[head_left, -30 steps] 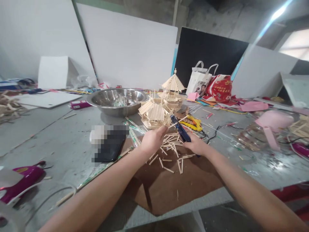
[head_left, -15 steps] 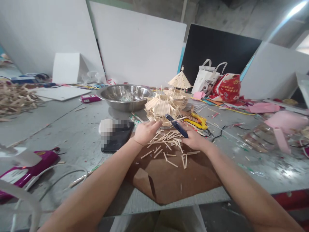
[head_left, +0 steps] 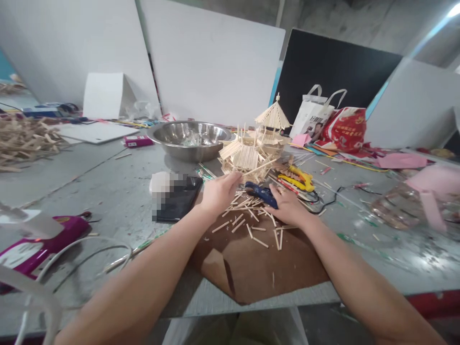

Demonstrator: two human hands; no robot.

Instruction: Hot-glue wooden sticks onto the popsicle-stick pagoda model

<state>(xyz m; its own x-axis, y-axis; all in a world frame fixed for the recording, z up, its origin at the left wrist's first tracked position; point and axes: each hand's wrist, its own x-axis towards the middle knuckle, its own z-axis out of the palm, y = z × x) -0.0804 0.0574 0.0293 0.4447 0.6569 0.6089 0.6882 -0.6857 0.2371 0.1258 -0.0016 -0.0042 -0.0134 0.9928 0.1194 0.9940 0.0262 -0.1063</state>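
My left hand (head_left: 220,191) pinches one end of a thin wooden stick (head_left: 259,168) that slants up toward a small model house of sticks (head_left: 247,155). My right hand (head_left: 287,207) is closed on the grip of a blue glue gun (head_left: 261,192), which lies low over a scatter of short sticks (head_left: 251,215) on a brown sheet of cardboard (head_left: 258,268). Behind the house stands a taller stick pavilion with a pointed roof (head_left: 273,117).
A steel bowl (head_left: 190,139), a dark phone (head_left: 178,203), yellow-handled tool (head_left: 298,178), purple glue gun with white cable (head_left: 39,242), stick heap (head_left: 21,141) at far left, bags (head_left: 330,124), pink paper and a glass jar (head_left: 398,211) on the right. White boards lean behind.
The blue glue gun has dropped from pointing up at the model to lying low over the loose sticks. My left hand now holds a stick toward the house. The camera has swung left.
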